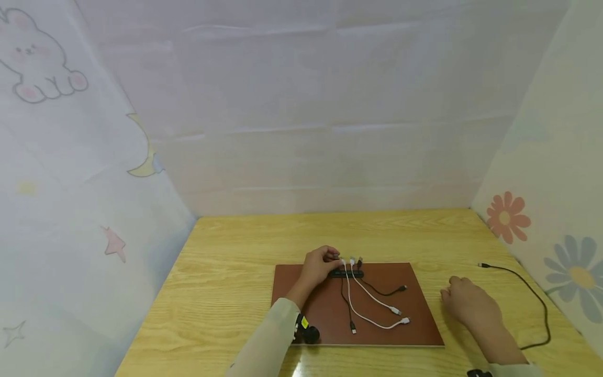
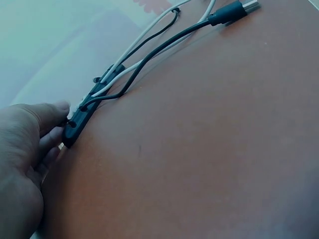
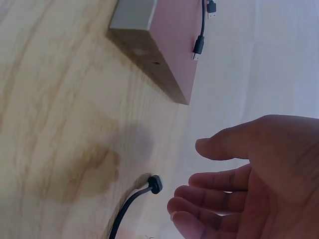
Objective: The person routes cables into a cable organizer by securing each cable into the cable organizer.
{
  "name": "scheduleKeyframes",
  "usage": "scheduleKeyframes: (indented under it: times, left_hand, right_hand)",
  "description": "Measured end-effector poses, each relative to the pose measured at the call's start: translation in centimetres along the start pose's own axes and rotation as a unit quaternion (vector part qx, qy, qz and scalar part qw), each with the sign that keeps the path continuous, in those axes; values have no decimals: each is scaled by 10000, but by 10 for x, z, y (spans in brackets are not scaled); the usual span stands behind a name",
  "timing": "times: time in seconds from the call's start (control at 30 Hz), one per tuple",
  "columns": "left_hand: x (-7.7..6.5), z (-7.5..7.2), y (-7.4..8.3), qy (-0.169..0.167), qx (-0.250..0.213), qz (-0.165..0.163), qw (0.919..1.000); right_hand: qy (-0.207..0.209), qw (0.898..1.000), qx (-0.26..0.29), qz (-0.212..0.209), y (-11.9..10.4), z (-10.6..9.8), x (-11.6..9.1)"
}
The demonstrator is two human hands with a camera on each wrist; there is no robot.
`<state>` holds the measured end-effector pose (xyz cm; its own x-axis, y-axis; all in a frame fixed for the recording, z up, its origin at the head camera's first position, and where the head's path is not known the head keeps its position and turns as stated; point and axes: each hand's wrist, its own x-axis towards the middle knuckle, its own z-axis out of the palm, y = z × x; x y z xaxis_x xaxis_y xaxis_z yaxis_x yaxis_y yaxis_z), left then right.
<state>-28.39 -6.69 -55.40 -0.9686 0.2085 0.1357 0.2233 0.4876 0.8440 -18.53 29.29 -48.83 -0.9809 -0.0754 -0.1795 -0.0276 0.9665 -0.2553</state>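
A black cable holder [image 1: 346, 274] lies near the far edge of a brown board [image 1: 320, 319], with two white cables [image 1: 372, 316] and two black cables [image 1: 382, 293] through its slots. At its left end my left hand [image 1: 316, 268] pinches the plug end of the leftmost black cable [image 2: 149, 57], mostly hidden by thumb and fingers. Lower fingers lie right at the holder's end in the left wrist view. Right of the board, my right hand [image 1: 473, 306] hovers over the table, holding nothing, its fingers [image 3: 214, 199] loosely bent. Close by is a loose black cable [image 1: 542, 303].
The board is a thick slab with a pale side [image 3: 154, 59], raised above the wooden table [image 1: 226, 256]. Printed cloth walls [image 1: 301, 173] stand at the back, left and right. The cables' free plugs lie spread over the board's right half.
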Motion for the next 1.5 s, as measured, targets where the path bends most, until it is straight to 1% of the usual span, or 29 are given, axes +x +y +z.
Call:
scheduleKeyframes:
  times: [0.17, 0.33, 0.57, 0.7, 0.83, 0.97, 1.2, 1.37, 1.5]
  left_hand:
    - [-1, 3, 5, -42, -92, 22, 9999]
    - [-4, 6, 7, 6, -17, 99, 9999]
    - [-3, 7, 5, 78, 53, 28, 10000]
    - [-2, 6, 4, 48, 26, -73, 10000]
    - [-2, 5, 3, 20, -88, -151, 9998]
    - [-2, 6, 2, 80, -189, -208, 9996]
    - [-1, 6, 2, 152, -218, -204, 9994]
    - [-2, 7, 3, 147, -177, -208, 9995]
    - [-2, 8, 2, 152, -243, -229, 9993]
  right_hand:
    - [-277, 9994, 96, 202, 7, -2, -1]
    - [-550, 9972, 189, 462, 11, -3, -1]
    - [-714, 9949, 237, 667, 17, -2, 1]
    - [-796, 9935, 294, 760, 18, -1, 2]
    - [-898, 9928, 272, 747, 19, 0, 3]
    - [-955, 9929, 198, 675, 20, 1, 4]
    - [-916, 9935, 241, 628, 27, 6, 8]
    - [-988, 9927, 289, 636, 30, 8, 12]
    - [-1029, 9924, 330, 593, 31, 10, 14]
